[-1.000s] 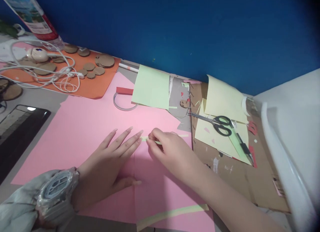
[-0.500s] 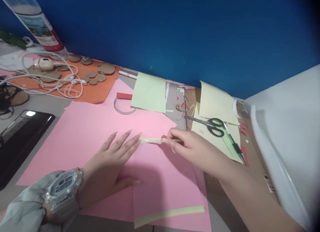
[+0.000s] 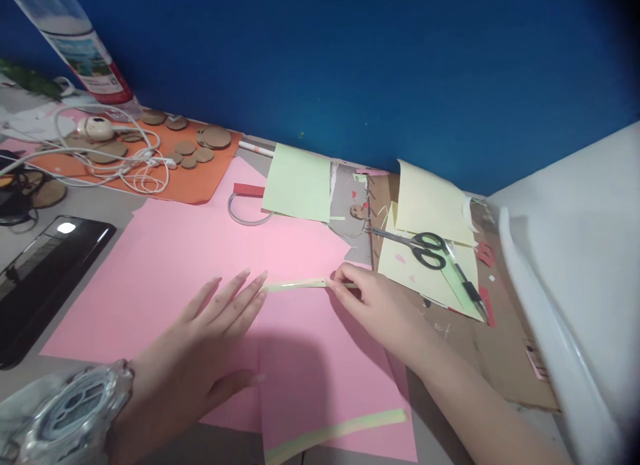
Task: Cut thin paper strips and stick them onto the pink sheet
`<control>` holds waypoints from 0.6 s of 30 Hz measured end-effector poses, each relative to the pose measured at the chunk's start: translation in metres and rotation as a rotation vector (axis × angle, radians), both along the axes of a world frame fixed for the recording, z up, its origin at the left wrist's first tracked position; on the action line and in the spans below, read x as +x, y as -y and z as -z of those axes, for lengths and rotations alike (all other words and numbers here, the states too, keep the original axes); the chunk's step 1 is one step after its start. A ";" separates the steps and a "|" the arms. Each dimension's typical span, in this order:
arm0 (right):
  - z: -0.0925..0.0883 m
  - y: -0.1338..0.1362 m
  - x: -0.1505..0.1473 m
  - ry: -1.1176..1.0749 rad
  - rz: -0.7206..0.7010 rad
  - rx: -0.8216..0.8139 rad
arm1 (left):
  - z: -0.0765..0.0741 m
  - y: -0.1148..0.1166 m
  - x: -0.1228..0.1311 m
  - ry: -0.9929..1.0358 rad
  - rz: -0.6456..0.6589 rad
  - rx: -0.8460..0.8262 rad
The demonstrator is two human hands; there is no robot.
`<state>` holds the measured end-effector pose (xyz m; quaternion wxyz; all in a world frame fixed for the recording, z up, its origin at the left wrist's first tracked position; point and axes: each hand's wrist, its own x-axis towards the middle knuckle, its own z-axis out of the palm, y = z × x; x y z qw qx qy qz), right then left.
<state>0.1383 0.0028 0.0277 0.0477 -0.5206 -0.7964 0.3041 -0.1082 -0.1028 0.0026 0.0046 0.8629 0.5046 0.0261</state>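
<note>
Pink paper [image 3: 185, 251] covers the middle of the table, with a smaller pink sheet [image 3: 295, 358] on top. My left hand [image 3: 220, 325] lies flat, fingers spread, its fingertips at the left end of a thin pale green strip [image 3: 295, 285]. The strip runs along the upper edge of the smaller sheet. My right hand [image 3: 357, 288] pinches the strip near its right end between thumb and forefinger. Another green strip [image 3: 340, 430] lies along the lower edge of that sheet.
Black-handled scissors [image 3: 425, 248] and a pen [image 3: 470, 288] rest on yellow paper at right. Green paper [image 3: 297, 185] lies behind the hands. A black phone [image 3: 55, 278], white cables [image 3: 145, 165], cardboard discs [image 3: 214, 137] and a bottle [image 3: 90, 58] are at left.
My left hand has slid left, uncovering more of the strip. My right hand still pinches it, in nearly the same place. The view has shifted slightly.
</note>
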 end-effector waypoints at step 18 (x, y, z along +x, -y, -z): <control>0.011 -0.005 0.001 0.018 -0.042 -0.003 | 0.016 -0.021 0.020 0.068 0.057 -0.042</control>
